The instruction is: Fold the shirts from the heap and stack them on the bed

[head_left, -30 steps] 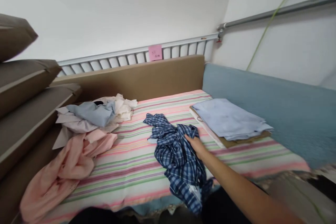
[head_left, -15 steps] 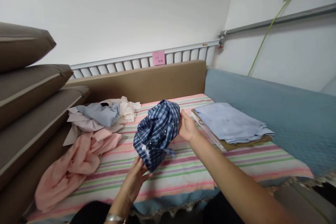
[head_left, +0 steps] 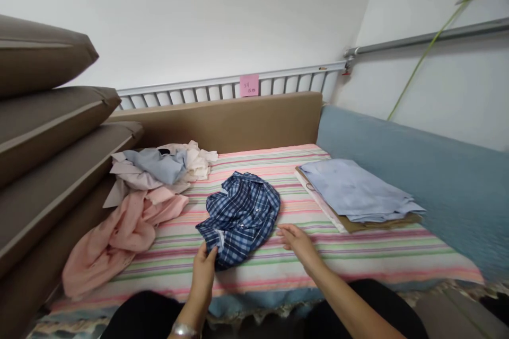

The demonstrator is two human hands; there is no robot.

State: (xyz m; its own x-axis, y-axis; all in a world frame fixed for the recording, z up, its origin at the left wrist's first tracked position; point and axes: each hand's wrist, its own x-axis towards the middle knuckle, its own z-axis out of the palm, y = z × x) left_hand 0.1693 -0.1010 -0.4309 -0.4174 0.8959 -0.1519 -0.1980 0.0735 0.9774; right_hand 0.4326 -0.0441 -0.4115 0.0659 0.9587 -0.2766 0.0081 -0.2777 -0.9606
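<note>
A crumpled blue plaid shirt point(head_left: 242, 214) lies in a heap on the striped sheet point(head_left: 358, 257) in the middle of the bed. My left hand point(head_left: 205, 270) pinches the shirt's near edge between thumb and fingers. My right hand point(head_left: 296, 241) rests just right of the shirt with its fingers stretched flat on the sheet, holding nothing. A bracelet sits on my left wrist.
A pile of pink, white and light blue clothes point(head_left: 135, 206) lies at the left. Folded light blue and tan garments point(head_left: 358, 193) are stacked at the right. Brown cushions point(head_left: 47, 132) are piled on the left, a blue cover point(head_left: 417, 169) on the right, a brown headboard point(head_left: 226, 119) behind.
The plaid shirt, held up in the air by both hands half a second ago, now lies on the sheet. My right hand has let go and dropped beside it.
</note>
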